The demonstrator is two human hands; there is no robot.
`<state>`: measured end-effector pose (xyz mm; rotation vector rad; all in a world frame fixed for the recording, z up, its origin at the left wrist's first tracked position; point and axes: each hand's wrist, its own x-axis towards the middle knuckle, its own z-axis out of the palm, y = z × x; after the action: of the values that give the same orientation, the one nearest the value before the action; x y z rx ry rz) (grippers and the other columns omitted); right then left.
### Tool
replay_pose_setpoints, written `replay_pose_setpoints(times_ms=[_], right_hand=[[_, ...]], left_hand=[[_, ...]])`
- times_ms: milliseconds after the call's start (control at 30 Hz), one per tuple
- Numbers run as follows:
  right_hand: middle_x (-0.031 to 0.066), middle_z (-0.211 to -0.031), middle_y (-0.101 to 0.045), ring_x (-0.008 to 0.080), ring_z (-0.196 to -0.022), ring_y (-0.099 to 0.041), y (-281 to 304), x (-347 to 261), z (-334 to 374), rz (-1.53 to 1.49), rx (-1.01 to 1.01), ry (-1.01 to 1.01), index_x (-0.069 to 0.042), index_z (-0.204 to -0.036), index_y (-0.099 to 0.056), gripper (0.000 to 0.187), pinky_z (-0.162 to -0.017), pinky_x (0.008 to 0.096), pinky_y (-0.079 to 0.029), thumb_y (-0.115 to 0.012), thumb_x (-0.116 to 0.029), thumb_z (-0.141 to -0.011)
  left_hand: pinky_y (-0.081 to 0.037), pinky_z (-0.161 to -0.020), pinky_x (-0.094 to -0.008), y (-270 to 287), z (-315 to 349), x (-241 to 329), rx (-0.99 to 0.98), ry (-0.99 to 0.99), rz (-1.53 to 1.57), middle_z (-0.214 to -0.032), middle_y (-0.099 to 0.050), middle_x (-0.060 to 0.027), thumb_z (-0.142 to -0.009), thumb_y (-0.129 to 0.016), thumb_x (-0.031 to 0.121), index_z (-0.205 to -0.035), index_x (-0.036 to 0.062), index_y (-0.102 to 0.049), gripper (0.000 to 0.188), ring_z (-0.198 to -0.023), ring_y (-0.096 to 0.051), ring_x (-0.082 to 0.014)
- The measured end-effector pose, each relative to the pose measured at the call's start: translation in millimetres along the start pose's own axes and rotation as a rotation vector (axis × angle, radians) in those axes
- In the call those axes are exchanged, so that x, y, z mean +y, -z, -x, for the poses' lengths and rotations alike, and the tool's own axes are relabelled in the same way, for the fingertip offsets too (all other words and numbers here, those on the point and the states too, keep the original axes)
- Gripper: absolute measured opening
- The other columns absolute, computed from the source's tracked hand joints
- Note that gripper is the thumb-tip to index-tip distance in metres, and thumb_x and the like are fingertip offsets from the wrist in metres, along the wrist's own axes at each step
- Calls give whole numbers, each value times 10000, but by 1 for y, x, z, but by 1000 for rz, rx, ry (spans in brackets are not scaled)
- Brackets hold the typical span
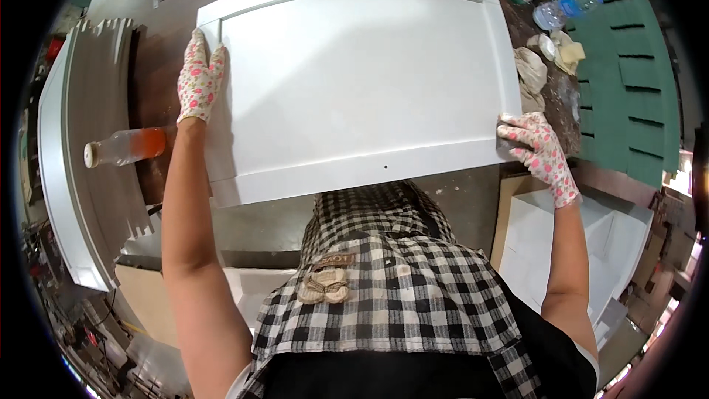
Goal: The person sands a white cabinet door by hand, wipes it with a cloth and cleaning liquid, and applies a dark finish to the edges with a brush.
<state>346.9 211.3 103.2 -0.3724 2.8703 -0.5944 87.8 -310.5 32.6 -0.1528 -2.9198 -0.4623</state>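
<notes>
A white panel [369, 81] with a raised frame border and a small dark hole near its front edge lies in front of me. My left hand [198, 81], in a white glove with a pink floral print, rests along the panel's left edge with its fingers stretched out. At the near right corner, my right hand [543, 149], in a matching glove, has its fingers bent together against the panel's edge. Something greyish shows beneath those fingertips, mostly hidden, and I cannot make out what it is.
The panel lies over a brown tabletop [159, 52]. Left of it are a bottle with orange liquid [133, 148] and stacked grooved panels [96, 125]. To the right are a clear bottle [565, 12], crumpled cloth [530, 74] and green slotted sheets [628, 77]. White box-like pieces [605, 240] stand lower right.
</notes>
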Motion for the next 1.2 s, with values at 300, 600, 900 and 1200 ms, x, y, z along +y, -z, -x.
replay_pose_setpoints(times_ms=[300, 600, 900, 1200], right_hand=[[45, -1252, -611, 300, -1070, -535, -2, 4, -1, -157, 30, 76, -132, -1098, -686, 402, -971, 391, -419, -685, -96, -698], [52, -1226, -623, 290, -1054, -530, -16, -39, -16, -171, 10, 89, -116, -1101, -679, 426, -977, 396, -406, -709, -144, -677], [47, -1219, -601, 263, -1075, -561, -105, -240, -156, -242, 17, 525, -175, -1081, -647, 343, -934, 421, -437, -711, -177, -744], [70, -1259, -592, 293, -1070, -564, -70, -182, -113, -168, -5, 316, -186, -1126, -659, 423, -940, 427, -431, -718, -191, -707]], left_hand=[[-304, -1108, -340, -7, -3, 7, -11, -2, 9, -1454, -378, -174, -950, -471, 429, -1444, 26, -317, 655, -1326, -395, -305], [-272, -1129, -343, -2, 0, 10, 21, 24, 80, -1442, -389, -202, -929, -481, 449, -1436, 12, -328, 686, -1345, -377, -302], [-290, -1116, -322, -2, 0, 21, 5, 130, 638, -1415, -458, -123, -968, -491, 233, -1391, 85, -441, 451, -1335, -398, -266], [-295, -1114, -334, -4, 10, 20, -23, 162, 717, -1419, -445, -147, -963, -502, 271, -1420, 104, -397, 497, -1330, -399, -295]])
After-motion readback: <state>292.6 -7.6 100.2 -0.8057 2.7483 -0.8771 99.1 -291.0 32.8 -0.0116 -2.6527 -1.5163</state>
